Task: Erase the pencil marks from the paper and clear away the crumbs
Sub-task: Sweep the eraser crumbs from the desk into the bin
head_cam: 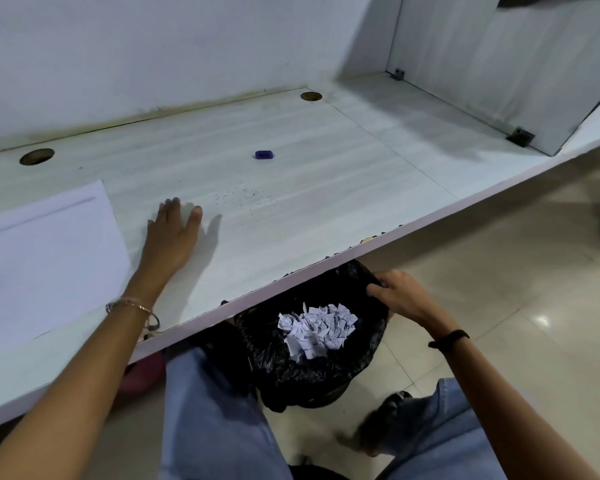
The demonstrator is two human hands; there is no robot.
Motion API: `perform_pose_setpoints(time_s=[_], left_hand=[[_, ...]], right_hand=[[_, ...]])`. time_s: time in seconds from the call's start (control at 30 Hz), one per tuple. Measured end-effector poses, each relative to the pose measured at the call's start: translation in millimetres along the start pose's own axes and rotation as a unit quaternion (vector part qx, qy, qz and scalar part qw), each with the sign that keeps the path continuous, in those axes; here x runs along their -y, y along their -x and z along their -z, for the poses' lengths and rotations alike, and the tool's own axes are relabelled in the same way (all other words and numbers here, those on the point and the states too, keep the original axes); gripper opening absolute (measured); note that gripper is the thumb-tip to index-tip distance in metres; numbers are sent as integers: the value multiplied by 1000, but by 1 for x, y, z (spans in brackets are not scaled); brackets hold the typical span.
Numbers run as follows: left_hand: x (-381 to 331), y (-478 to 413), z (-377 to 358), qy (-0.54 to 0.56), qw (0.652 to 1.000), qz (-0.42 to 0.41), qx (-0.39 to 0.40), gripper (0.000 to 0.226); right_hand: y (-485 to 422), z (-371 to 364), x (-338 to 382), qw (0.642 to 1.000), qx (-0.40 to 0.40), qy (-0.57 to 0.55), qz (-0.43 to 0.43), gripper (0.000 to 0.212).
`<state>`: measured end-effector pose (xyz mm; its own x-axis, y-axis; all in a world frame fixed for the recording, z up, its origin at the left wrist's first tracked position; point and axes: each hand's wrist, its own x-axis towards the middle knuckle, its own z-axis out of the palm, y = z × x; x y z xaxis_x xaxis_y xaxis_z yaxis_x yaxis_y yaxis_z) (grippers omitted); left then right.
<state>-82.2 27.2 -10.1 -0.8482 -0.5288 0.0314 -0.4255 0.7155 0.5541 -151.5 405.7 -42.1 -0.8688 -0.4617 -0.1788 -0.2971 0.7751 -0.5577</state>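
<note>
Left hand (pixel 174 233) flat on desk (pixel 326 188), grip wide — right hand (pixel 395 292) grips bin liner (pixel 274 344).

An office: a partitioned white desk (pixel 326 188) with cable holes (pixel 36 156), tiled floor (pixel 499 289).

The table (pixel 309 209) is matt pale laminate with faint wood-grain streaks. On it lie smooth white paper (pixel 45 258) and a slightly shiny purple eraser (pixel 264 154). Below its edge, a crinkled glossy black plastic bin liner (pixel 291 362); beside that, polished floor tiles (pixel 499 289).
</note>
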Motion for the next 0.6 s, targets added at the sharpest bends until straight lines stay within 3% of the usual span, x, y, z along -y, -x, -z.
perform_pose_setpoints(time_s=[0.07, 0.13, 0.2, 0.3, 0.37, 0.47, 0.53, 0.6], left_hand=[[10, -14, -5, -77, 997, 24, 17, 63], [-4, -10, -12, -98, 995, -6, 6, 64], [-29, 8, -24, -102, 988, -105, 45, 72], [-56, 31, -36, -120, 938, -284, 161, 76], [-55, 16, -21, -94, 954, -257, 123, 63], [-17, -27, -1, -179, 978, -103, 6, 51], [0, -36, 0, -209, 977, -44, -2, 66], [-16, -23, -17, -160, 982, -103, 13, 85]], right_hand=[[-1, -1, 1, 1000, -1, -2, 4, 32], [-1, -2, 3, 1000, -6, -5, 9, 34], [-2, -2, 6, 1000, -10, -6, 10, 37], [-2, -1, 8, 1000, -10, -23, 13, 39], [-1, 1, 10, 999, -9, -28, 14, 39], [-1, 2, 12, 999, -4, -27, 19, 37], [-2, 0, 13, 1000, 3, -21, 17, 35], [-3, 0, 15, 1000, 1, -12, 15, 38]])
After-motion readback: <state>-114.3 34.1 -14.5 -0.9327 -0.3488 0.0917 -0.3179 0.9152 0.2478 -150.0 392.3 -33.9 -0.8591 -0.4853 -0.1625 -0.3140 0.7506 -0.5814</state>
